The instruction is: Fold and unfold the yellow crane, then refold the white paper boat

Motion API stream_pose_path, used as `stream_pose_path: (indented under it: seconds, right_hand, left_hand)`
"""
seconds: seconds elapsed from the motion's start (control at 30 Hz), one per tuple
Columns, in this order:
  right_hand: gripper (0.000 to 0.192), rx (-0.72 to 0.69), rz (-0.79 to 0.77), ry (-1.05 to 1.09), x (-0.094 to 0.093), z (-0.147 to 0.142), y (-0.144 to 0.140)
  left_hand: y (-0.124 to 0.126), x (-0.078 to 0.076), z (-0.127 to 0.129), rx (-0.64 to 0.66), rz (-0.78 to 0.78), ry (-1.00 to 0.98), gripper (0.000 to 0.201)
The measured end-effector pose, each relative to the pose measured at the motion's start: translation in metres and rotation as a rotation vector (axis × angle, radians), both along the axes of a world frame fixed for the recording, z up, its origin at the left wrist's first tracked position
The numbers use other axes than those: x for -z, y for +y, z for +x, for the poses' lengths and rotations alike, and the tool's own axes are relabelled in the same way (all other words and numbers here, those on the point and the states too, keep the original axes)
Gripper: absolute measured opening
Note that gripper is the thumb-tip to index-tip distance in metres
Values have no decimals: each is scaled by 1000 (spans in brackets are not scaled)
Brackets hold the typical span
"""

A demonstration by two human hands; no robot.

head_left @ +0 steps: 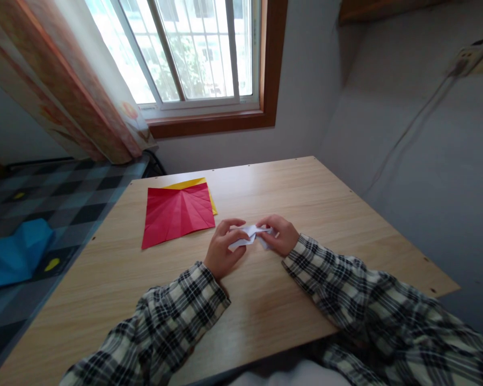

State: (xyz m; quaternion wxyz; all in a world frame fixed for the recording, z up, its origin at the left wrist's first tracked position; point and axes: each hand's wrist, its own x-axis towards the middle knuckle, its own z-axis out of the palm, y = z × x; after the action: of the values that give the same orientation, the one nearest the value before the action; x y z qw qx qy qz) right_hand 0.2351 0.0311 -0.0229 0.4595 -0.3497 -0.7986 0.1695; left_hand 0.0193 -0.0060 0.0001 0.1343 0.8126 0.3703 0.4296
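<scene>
A small piece of folded white paper point(249, 234) is held between my two hands, over the middle of the wooden table. My left hand point(225, 245) grips its left side, with the thumb and fingers closed on it. On the other side my right hand point(279, 235) pinches the paper's right part between thumb and fingers. The fingers cover both ends, so the full shape of the fold is hidden. Left of my hands lies a creased sheet of red paper point(177, 214), partly covering yellow paper point(197, 184).
The wooden table point(290, 187) reaches toward the wall below a barred window point(193, 53). At the left is a checked cloth surface point(8, 203) with folded blue paper point(16, 254) on it. A curtain point(68, 80) hangs there. A cable point(410, 126) runs down the right wall.
</scene>
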Motion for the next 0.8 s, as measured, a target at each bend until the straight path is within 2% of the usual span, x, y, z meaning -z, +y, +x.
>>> stream_pose_path:
  seconds: [0.13,0.23,0.37,0.57,0.7,0.8]
  right_hand:
    - [32,-38,-85,12,1,1,2]
    - [34,-68,-130,-3,5,2,4]
    - [36,-12,-168,11,8,0,2]
    - [31,48,-43,34,-1,-3,-3]
    - [23,131,21,30,-4,-4,-5]
    - [20,125,16,11,-3,-4,-4]
  left_hand:
    - [0,-2,-1,-11,-7,18,11]
    - [0,-2,-2,-37,17,41,9]
    - [1,-1,-3,-45,25,52,11]
    - [4,0,-3,-43,15,3,11]
    - [7,2,-3,-65,-63,-50,9]
    - [8,1,-2,-64,-127,-93,10]
